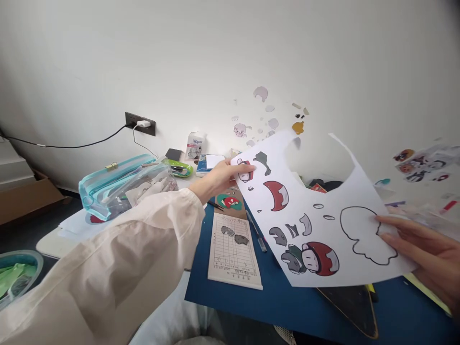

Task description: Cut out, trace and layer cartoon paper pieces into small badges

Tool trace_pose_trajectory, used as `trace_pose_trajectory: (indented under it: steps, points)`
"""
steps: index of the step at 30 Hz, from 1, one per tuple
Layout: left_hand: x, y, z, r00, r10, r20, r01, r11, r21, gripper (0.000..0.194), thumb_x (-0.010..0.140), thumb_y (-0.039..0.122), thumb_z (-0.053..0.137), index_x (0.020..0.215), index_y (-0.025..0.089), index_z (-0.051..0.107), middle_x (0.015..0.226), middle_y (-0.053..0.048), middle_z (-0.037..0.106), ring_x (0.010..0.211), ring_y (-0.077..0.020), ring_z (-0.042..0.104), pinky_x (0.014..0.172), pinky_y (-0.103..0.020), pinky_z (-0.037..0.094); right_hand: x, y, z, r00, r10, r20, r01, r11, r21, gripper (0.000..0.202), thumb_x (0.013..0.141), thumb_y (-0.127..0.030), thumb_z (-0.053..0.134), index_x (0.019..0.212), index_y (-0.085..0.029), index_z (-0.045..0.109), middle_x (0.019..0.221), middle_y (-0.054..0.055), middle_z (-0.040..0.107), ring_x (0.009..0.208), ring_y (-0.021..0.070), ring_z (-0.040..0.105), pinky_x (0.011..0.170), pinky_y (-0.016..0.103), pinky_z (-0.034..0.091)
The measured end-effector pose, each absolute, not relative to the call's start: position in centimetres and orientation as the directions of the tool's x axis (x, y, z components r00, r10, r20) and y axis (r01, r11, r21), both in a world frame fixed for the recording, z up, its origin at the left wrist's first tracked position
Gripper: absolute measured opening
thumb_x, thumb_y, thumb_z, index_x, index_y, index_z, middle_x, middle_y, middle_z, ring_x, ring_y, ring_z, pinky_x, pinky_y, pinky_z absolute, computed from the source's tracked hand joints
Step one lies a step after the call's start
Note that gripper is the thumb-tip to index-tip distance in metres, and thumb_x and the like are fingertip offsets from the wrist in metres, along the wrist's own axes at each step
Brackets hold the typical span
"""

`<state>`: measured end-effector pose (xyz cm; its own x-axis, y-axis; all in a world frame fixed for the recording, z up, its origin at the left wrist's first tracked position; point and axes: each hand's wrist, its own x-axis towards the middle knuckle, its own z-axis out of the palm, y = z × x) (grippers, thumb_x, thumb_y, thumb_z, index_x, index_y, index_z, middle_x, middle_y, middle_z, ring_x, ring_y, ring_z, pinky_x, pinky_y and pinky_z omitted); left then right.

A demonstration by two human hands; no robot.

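Both hands hold up a white sheet of paper [305, 196] printed with cartoon figures and parts in red, grey and green. A large rounded piece is cut from its top edge. My left hand [224, 172] pinches the upper left corner, thumb on the front. My right hand [424, 249] grips the right side, beside a black cloud-like outline. Below the sheet, a ruled form pad [233, 258] lies on the blue table [223, 299] with two grey paper cut-outs [235, 235] on it. A pen [258, 235] rests beside the pad.
A light-blue pencil case [118, 184] and a clear plastic bag [143, 187] are at left. Farther back are a green pouch [181, 167] and a Nexcare packet [196, 146]. Paper cut-outs [260, 93] are on the wall. A bin [19, 278] stands at lower left, near a wall socket [140, 123].
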<state>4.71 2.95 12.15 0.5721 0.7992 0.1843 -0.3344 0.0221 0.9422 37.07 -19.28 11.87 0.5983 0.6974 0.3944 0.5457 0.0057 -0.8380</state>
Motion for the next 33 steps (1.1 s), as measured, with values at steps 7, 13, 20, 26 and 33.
trace_pose_trajectory:
  steps: [7, 13, 20, 26, 33]
  points:
    - [1.3, 4.7, 13.7, 0.518, 0.849, 0.107, -0.143, -0.037, 0.989, 0.026, 0.053, 0.001, 0.084, 0.074, 0.010, 0.072, 0.075, -0.008, 0.074, 0.072, -0.0179, 0.066, 0.079, -0.036, 0.053, 36.1, -14.3, 16.9, 0.442, 0.758, 0.480, 0.638, 0.110, -0.762, 0.064, 0.052, -0.035, 0.086, 0.114, -0.031, 0.071, 0.111, 0.011, 0.072, 0.092, 0.0247, 0.065, 0.062, 0.032, 0.053]
    - [0.9, 5.5, 9.6, 0.355, 0.935, 0.015, -0.081, 0.014, 0.997, 0.014, 0.081, 0.017, 0.074, 0.092, 0.012, 0.068, 0.095, -0.007, 0.070, 0.084, -0.0155, 0.066, 0.080, -0.032, 0.055, 34.5, -8.7, 12.9, 0.583, 0.758, 0.294, 0.098, 0.293, -0.951, 0.036, 0.070, -0.041, 0.076, 0.100, -0.025, 0.067, 0.118, 0.011, 0.070, 0.099, 0.0252, 0.068, 0.068, 0.034, 0.057]
    - [0.3, 6.1, 4.0, 0.283, 0.955, -0.089, -0.012, 0.097, 0.995, 0.030, 0.094, 0.032, 0.061, 0.118, 0.015, 0.059, 0.118, -0.009, 0.062, 0.100, -0.0215, 0.064, 0.084, -0.041, 0.056, 30.4, -4.9, 3.6, 0.513, 0.852, 0.101, -0.070, 0.158, -0.985, 0.040, 0.054, -0.032, 0.087, 0.088, -0.018, 0.072, 0.091, 0.009, 0.078, 0.087, 0.0294, 0.073, 0.069, 0.039, 0.062]
    - [-0.6, 7.2, 2.1, 0.224, 0.973, -0.062, 0.082, 0.044, 0.996, 0.030, 0.094, 0.033, 0.060, 0.118, 0.015, 0.060, 0.117, -0.009, 0.063, 0.099, -0.0213, 0.064, 0.083, -0.041, 0.057, 29.9, -1.2, 1.5, 0.549, 0.831, 0.093, -0.101, 0.176, -0.979, 0.034, 0.071, -0.036, 0.079, 0.096, -0.015, 0.071, 0.081, 0.006, 0.077, 0.077, 0.0237, 0.074, 0.069, 0.037, 0.062]
    - [-0.8, 8.3, 0.4, 0.136, 0.988, 0.070, 0.220, -0.099, 0.971, 0.023, 0.093, 0.030, 0.062, 0.109, 0.014, 0.063, 0.110, -0.007, 0.066, 0.097, -0.0206, 0.065, 0.086, -0.042, 0.055, 29.6, 0.6, 0.1, 0.573, 0.818, 0.057, -0.099, 0.138, -0.986, 0.027, 0.070, -0.030, 0.077, 0.090, -0.015, 0.070, 0.084, 0.007, 0.077, 0.080, 0.0247, 0.073, 0.068, 0.037, 0.060]
